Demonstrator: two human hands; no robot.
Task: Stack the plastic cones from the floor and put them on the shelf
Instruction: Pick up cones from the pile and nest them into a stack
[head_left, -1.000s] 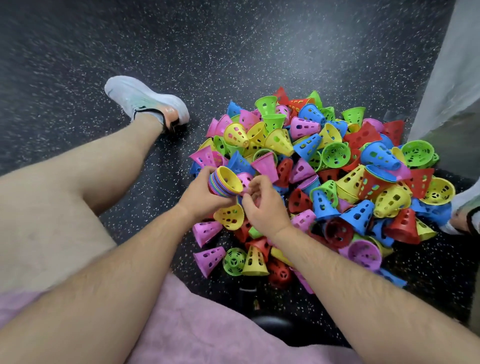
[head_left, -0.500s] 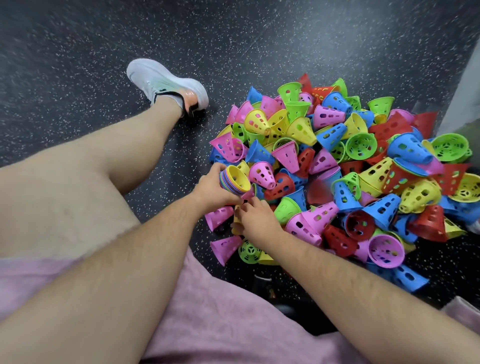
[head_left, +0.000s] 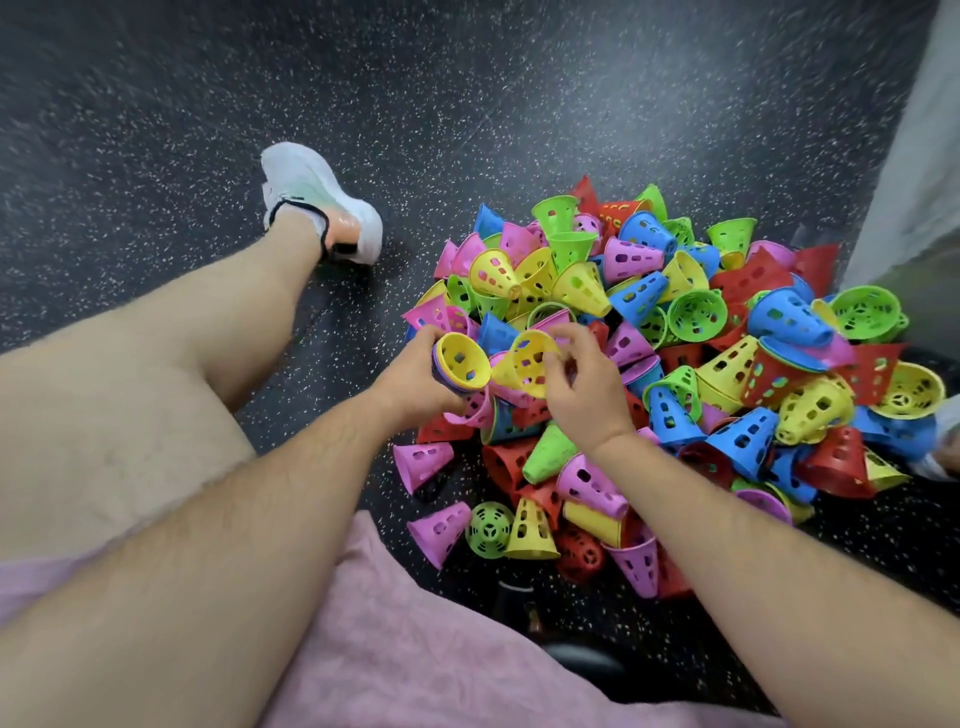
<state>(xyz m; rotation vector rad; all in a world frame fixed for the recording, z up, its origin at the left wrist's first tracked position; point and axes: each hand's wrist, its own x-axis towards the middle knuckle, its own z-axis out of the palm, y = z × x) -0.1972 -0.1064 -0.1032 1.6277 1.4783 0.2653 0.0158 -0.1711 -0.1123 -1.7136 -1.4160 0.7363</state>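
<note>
A big pile of perforated plastic cones (head_left: 691, 364) in pink, yellow, green, blue and red lies on the dark speckled floor. My left hand (head_left: 415, 382) grips a short stack of nested cones (head_left: 462, 361), its open mouth showing yellow and facing right. My right hand (head_left: 582, 384) pinches a single yellow cone (head_left: 524, 361) just right of the stack's mouth, held above the pile. No shelf is in view.
My left leg stretches across the floor to a white shoe (head_left: 317, 200). Pink shorts (head_left: 415, 649) fill the bottom. A pale panel (head_left: 914, 156) rises at the right edge. Another shoe tip (head_left: 948, 447) shows at far right. Bare floor (head_left: 467, 78) lies beyond the pile.
My right hand has come up out of the pile holding a yellow cone and moved beside the stack's mouth. The left hand kept the stack and tilted it slightly.
</note>
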